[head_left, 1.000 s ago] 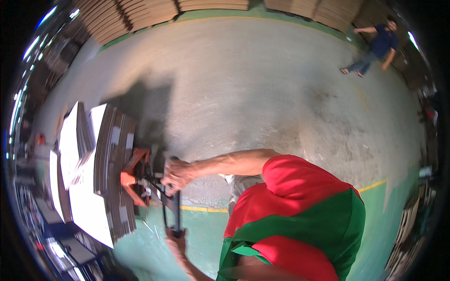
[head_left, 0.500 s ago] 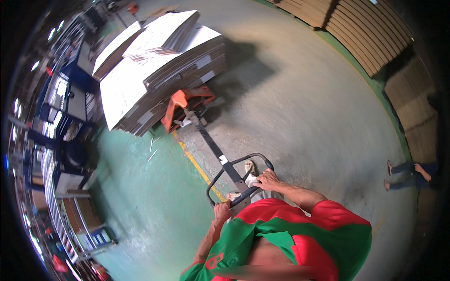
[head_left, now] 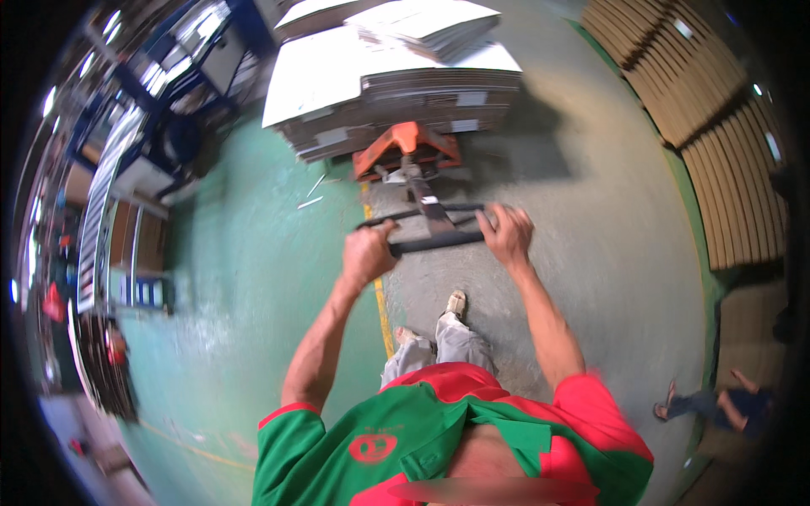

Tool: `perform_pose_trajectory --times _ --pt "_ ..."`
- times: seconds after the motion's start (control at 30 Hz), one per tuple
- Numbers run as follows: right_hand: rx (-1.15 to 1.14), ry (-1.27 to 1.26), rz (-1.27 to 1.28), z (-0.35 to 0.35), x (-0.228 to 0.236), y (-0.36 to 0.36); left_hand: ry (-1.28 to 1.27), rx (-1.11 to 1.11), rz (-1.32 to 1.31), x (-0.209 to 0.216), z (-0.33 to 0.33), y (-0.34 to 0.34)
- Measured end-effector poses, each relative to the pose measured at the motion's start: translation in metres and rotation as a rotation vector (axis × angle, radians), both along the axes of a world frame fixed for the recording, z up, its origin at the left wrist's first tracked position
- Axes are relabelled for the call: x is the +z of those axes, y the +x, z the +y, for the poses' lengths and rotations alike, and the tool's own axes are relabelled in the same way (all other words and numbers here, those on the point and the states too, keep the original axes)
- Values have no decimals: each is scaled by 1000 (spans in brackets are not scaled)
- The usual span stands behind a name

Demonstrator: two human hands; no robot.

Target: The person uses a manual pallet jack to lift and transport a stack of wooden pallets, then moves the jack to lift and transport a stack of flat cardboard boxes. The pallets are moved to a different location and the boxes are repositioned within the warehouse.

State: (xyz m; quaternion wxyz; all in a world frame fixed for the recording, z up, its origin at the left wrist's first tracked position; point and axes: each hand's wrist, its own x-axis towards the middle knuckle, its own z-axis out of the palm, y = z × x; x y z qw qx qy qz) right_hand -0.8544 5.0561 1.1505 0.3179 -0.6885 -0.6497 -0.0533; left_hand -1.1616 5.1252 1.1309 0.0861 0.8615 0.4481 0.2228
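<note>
Both hands clenched on the black loop handle (head_left: pixel 430 229) of an orange pallet jack (head_left: pixel 407 149): left hand (head_left: pixel 368 250) wrapped around the handle's left end, right hand (head_left: pixel 506 234) around its right end, fingers (head_left: pixel 492 221) curled over the bar. Handle tilted back toward the body on its grey tiller, jack body just ahead, tucked under a loaded pallet. Stacked on that pallet: flat cardboard sheets (head_left: pixel 396 72), white-faced on top, brown edges showing along the side, a smaller loose pile lying askew on the upper layer. Underfoot, grey concrete floor (head_left: pixel 591 236) to the right, green-painted floor to the left, a yellow line between. Rows of brown cardboard stacks (head_left: pixel 700 110) along the right edge. Blue machinery (head_left: pixel 169 93) at upper left. Another person's legs (head_left: pixel 717 403) at lower right, well apart.
</note>
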Motion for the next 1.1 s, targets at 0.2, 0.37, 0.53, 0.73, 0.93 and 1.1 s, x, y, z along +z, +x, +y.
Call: perform_pose_trajectory --times 0.2,0.37,0.53,0.73,0.93,1.1 --pt "-57 -540 -63 -195 -140 -83 -393 -192 233 -147 -191 -68" --pt "173 -913 42 -204 -168 -74 -698 -402 388 -196 -198 -79" --pt "181 -715 41 -85 -45 -50 -433 -382 178 -79 -66 -75" --pt "-32 -105 -8 24 -13 -39 1 3 -50 -8 32 -44" --pt "-76 -178 -57 -173 -127 -92 -296 -130 93 -137 -177 -84" --pt "157 -786 31 -261 -193 -108 -588 -341 353 -218 -251 -112"
